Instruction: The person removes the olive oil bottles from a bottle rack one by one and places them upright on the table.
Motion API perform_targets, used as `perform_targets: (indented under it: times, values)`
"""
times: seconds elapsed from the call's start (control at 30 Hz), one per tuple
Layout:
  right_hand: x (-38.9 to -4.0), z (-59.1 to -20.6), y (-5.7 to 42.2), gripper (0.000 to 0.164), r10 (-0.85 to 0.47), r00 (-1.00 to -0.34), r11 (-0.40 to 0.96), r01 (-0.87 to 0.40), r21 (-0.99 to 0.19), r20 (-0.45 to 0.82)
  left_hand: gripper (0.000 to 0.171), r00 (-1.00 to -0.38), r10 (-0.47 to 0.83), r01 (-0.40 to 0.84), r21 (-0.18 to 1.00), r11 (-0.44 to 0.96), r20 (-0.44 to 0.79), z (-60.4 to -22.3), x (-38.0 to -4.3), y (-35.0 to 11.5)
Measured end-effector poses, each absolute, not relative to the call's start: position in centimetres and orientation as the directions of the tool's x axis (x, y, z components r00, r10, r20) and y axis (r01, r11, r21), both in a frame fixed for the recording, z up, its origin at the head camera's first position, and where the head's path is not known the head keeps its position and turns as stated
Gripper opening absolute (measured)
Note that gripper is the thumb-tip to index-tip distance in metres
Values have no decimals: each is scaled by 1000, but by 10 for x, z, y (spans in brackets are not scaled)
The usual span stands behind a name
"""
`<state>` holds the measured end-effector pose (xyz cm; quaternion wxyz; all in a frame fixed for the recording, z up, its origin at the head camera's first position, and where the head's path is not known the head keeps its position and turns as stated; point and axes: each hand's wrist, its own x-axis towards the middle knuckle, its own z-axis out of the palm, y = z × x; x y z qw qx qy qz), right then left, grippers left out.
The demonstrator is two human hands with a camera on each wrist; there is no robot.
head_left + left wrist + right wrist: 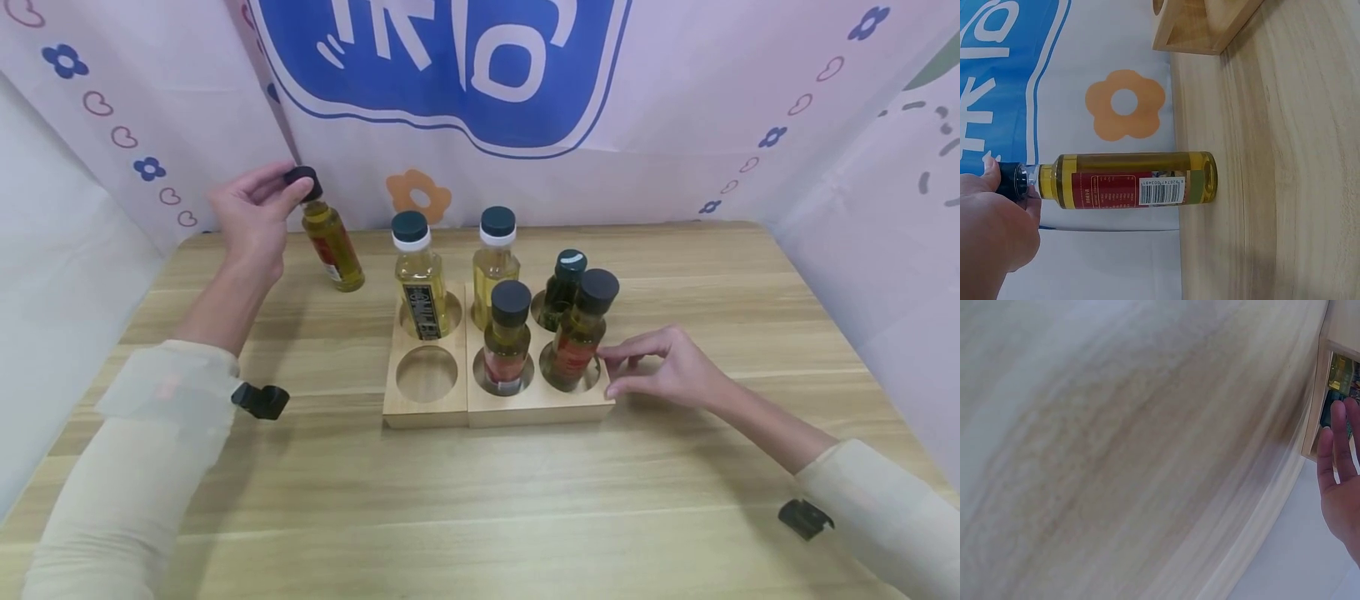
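My left hand [255,212] pinches the black cap of an oil bottle [330,246] with a red label, at the back left of the table. In the left wrist view the label's barcode shows; I cannot tell whether the bottle's base touches the table. My right hand [671,367] has its fingers against the right end of a wooden bottle rack [427,406]. Two black-capped oil bottles with red labels, a nearer one [506,346] and a right one [577,337], stand in its front row. Bare wood shows in the front-left hole.
The rack's back row holds a clear oil bottle [422,275] with a dark label, another pale oil bottle [495,262] and a small dark green bottle [564,292]. A printed cloth [660,183] hangs behind the wooden table [480,517].
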<state>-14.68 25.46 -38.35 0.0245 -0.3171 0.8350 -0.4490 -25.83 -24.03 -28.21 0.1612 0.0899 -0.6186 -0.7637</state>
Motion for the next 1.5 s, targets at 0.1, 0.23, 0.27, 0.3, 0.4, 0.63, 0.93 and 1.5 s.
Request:
perform_targets:
  times: [0.1,0.23,0.27,0.3,0.4,0.63,0.93,1.5]
  values:
    - [-146,-383,254,43,-554,-796,383,-504,-774,245,34,-933,-353,137,977,-165,71,-282,-258,-239]
    - [-146,-384,254,44,-553,-795,369,-501,-783,248,34,-936,-347,116,982,-148,58,-281,-258,-239]
    - [-146,-384,254,44,-553,-795,367,-502,-783,250,35,-937,-347,107,983,-149,50,-280,-257,-239]
    - [-146,-384,254,44,-553,-794,365,-503,-784,252,35,-938,-345,99,983,-153,41,-279,-257,-239]
    - [-147,-385,255,44,-553,-793,360,-503,-786,255,35,-937,-347,87,984,-154,29,-278,-256,-239]
    - [-146,-385,255,43,-558,-789,355,-507,-786,257,42,-930,-366,85,987,-136,30,-277,-255,-238]
    - [-146,-384,255,43,-559,-791,370,-506,-779,249,49,-925,-378,95,987,-128,40,-278,-257,-238]
    - [-146,-385,255,44,-555,-797,384,-501,-776,240,47,-932,-345,71,988,137,115,-273,-245,-241]
